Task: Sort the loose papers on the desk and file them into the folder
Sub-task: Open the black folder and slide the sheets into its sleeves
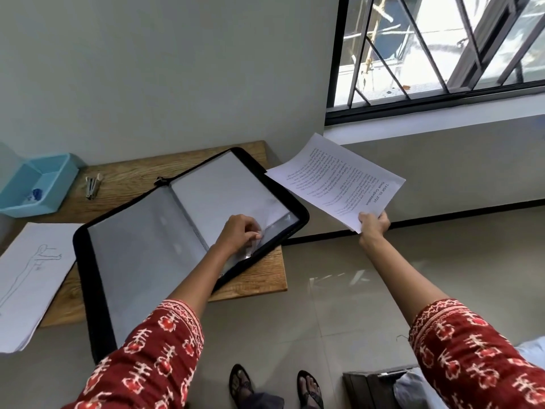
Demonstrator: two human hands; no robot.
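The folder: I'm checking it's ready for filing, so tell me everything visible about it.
The folder is a black, zip-edged display book lying open on the wooden desk, its near corner overhanging the edge. Inside are clear plastic sleeves over grey-white pages. The left hand pinches and lifts a sleeve's corner on the right-hand page. No printed sheet shows inside it.

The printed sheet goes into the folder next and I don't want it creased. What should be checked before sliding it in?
1. Printed sheet gripped by right hand: ok.
2. Folder lying open on desk: ok.
3. Left hand pinching the plastic sleeve corner, lifted: ok.
4. Sleeve mouth wide enough: cannot tell.
5. Sheet lined up with sleeve: not ok, held off the desk's side.
6. Sleeve empty: cannot tell.
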